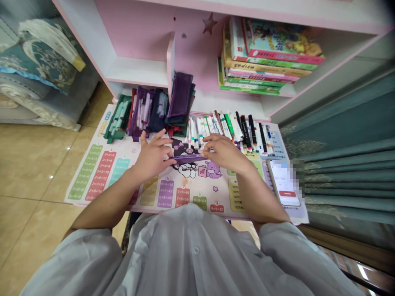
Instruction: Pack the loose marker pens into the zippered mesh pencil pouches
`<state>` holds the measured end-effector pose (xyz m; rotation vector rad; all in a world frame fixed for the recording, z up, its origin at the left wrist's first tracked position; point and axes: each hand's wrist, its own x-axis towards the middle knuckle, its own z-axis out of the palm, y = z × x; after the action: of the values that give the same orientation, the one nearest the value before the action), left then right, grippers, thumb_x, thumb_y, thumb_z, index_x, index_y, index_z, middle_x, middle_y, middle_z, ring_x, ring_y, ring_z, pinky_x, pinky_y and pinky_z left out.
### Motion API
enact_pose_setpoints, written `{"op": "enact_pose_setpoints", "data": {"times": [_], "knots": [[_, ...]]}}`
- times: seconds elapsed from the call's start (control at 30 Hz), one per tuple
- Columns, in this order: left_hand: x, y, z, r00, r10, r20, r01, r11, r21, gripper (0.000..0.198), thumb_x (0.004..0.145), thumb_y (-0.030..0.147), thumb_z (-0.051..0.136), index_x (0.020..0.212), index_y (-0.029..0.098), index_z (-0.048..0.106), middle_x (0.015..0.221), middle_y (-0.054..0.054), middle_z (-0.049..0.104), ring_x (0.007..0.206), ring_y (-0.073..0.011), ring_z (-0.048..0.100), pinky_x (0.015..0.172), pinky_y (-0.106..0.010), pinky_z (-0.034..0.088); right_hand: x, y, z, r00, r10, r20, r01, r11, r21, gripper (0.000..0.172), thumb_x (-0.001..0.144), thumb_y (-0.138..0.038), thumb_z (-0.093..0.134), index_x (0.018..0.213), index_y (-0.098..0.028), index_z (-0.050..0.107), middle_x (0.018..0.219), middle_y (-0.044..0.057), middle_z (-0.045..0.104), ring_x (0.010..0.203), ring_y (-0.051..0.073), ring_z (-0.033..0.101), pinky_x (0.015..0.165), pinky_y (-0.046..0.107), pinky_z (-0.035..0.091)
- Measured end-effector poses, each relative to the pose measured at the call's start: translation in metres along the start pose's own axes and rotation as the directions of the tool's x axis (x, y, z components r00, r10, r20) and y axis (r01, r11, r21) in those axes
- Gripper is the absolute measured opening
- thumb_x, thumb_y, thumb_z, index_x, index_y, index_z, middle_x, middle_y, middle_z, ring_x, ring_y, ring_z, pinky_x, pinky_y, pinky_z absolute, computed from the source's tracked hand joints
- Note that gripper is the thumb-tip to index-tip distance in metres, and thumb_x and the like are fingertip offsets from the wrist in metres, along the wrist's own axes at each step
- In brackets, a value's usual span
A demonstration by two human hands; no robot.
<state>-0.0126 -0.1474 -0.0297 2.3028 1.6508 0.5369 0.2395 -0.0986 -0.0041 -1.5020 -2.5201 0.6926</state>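
Note:
My left hand (pixel 154 154) and my right hand (pixel 224 152) each pinch one end of a flat purple pencil pouch (pixel 188 158), seen nearly edge-on above the desk mat. Other fingers of my left hand are spread upward. Behind it stand a green pouch (pixel 118 117), a purple pouch (pixel 142 111) and a dark blue pouch (pixel 159 110), each with pens in it. A pile of flat pouches (pixel 180 96) leans on the shelf divider, a purple one on top. Many loose marker pens (pixel 212 127) lie in a row beyond my right hand.
A phone (pixel 284 183) lies on the right of the printed desk mat (pixel 203 187). A stack of books (pixel 265 61) sits on the pink and white shelf (pixel 142 70) at the back. Curtains (pixel 339 160) hang on the right; a sofa (pixel 37 82) stands at the left.

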Motion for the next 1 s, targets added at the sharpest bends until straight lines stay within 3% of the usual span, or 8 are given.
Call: {"op": "enact_pose_setpoints", "data": {"times": [0.27, 0.5, 1.0], "knots": [[0.000, 0.000, 0.000, 1.000, 0.005, 0.010, -0.005, 1.000, -0.005, 0.012, 0.076, 0.033, 0.075, 0.068, 0.025, 0.069, 0.126, -0.003, 0.068, 0.140, -0.0339, 0.041, 0.117, -0.070, -0.001, 0.000, 0.000, -0.002, 1.000, -0.020, 0.005, 0.020, 1.000, 0.019, 0.021, 0.084, -0.027, 0.062, 0.064, -0.022, 0.065, 0.119, 0.008, 0.067, 0.127, 0.030, 0.052, 0.107, 0.056, 0.037], [0.000, 0.000, -0.002, 1.000, -0.002, 0.008, 0.002, 1.000, -0.004, 0.012, 0.076, 0.031, 0.075, 0.067, 0.025, 0.069, 0.126, -0.003, 0.068, 0.140, -0.0338, 0.041, 0.117, -0.069, -0.001, -0.002, -0.002, -0.007, 0.999, 0.034, 0.003, -0.034, 0.999, 0.023, 0.020, 0.083, -0.025, 0.061, 0.065, -0.021, 0.066, 0.123, 0.009, 0.067, 0.128, 0.033, 0.051, 0.107, 0.062, 0.030], [0.000, -0.005, -0.003, 1.000, 0.000, 0.001, 0.000, 1.000, 0.006, 0.012, 0.075, 0.032, 0.076, 0.068, 0.025, 0.069, 0.125, -0.002, 0.068, 0.140, -0.0322, 0.041, 0.117, -0.069, 0.001, 0.001, 0.005, -0.011, 0.998, 0.061, 0.013, -0.061, 0.998, 0.007, 0.023, 0.082, -0.026, 0.060, 0.060, -0.021, 0.064, 0.116, 0.006, 0.068, 0.121, 0.031, 0.055, 0.106, 0.057, 0.034]]}}
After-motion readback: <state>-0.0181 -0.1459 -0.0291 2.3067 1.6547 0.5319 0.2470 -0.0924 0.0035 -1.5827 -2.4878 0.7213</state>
